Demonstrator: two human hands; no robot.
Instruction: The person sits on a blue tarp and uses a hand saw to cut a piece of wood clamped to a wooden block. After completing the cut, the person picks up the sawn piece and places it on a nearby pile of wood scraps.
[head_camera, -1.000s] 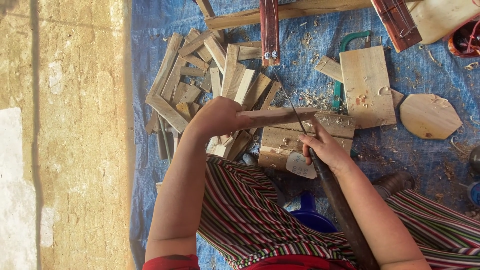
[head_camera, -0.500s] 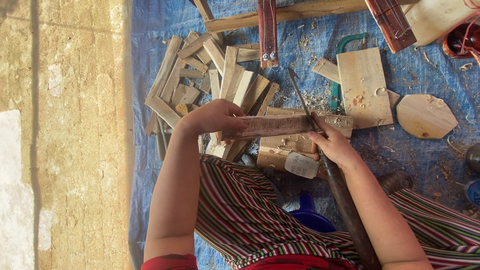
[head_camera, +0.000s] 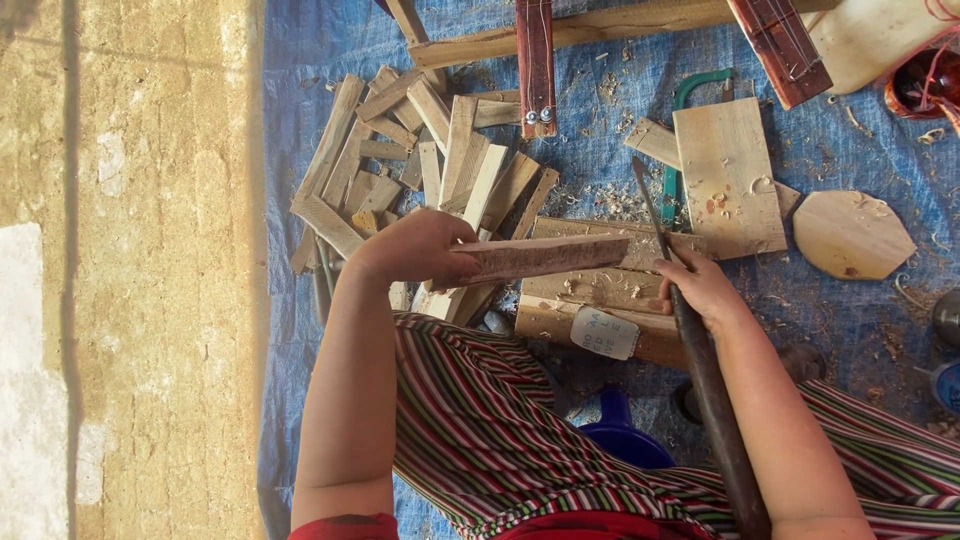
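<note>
left hand (head_camera: 415, 245) is gripping one end of a wood strip (head_camera: 540, 257), fingers curled and pressed around it, holding it roughly level above the work area. strip is lying across a stack of boards (head_camera: 590, 300) below it; cannot tell whether it is touching them. right hand (head_camera: 700, 290) is wrapping closed around a long dark tool (head_camera: 690, 340), fingers clamped on the shaft near its upper end. thin metal blade (head_camera: 648, 200) is pointing away from the body, its lower part sitting just beside the far end of the strip. handle is running back along the right forearm. small white tag (head_camera: 605, 333) is lying on the lower board. pile of short wood offcuts (head_camera: 420, 160) is sitting just behind the left hand. blue tarp (head_camera: 860, 320) is covering the ground, wood shavings scattered on it. flat rectangular board (head_camera: 727, 175) and octagonal wood piece (head_camera: 852, 235) are lying to the right, well apart from both hands. striped cloth (head_camera: 480, 440) is covering the lap.
</note>
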